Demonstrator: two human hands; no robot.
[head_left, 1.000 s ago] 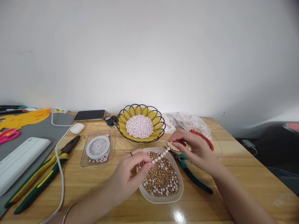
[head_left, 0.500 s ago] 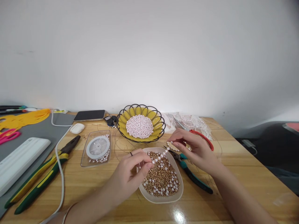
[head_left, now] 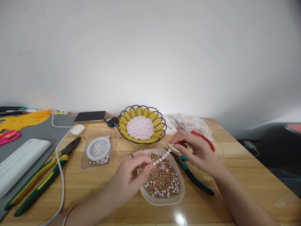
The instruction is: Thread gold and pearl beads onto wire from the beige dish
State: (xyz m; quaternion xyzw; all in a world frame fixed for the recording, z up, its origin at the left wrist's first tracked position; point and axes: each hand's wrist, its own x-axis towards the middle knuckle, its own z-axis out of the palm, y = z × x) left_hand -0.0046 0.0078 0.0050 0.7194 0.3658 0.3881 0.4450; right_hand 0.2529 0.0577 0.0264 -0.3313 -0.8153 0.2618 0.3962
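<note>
A string of white pearl beads (head_left: 162,158) stretches between my two hands, above a cream dish (head_left: 162,202) of small gold beads and larger pearls. My left hand (head_left: 135,171) pinches one end between thumb and forefinger over the dish's left side. Farther right and higher, my right hand (head_left: 191,149) has its thumb and fingers closed on the other part of the string, which curls back under the fingers. Beneath and beside the right hand lie pliers with dark green handles (head_left: 197,180), their jaws pointing toward the dish.
Behind the dish stands a yellow basket (head_left: 122,127) of pale beads. Red-handled scissors (head_left: 207,139) and a bag of pearls (head_left: 199,125) lie back right. To the left are a clear box (head_left: 84,157) with a thread spool (head_left: 98,149), large pliers (head_left: 54,169), a white cable (head_left: 61,175) and a phone (head_left: 90,116).
Almost nothing differs. The fingers of my right hand have shifted slightly on the bead string; my left hand stays in place.
</note>
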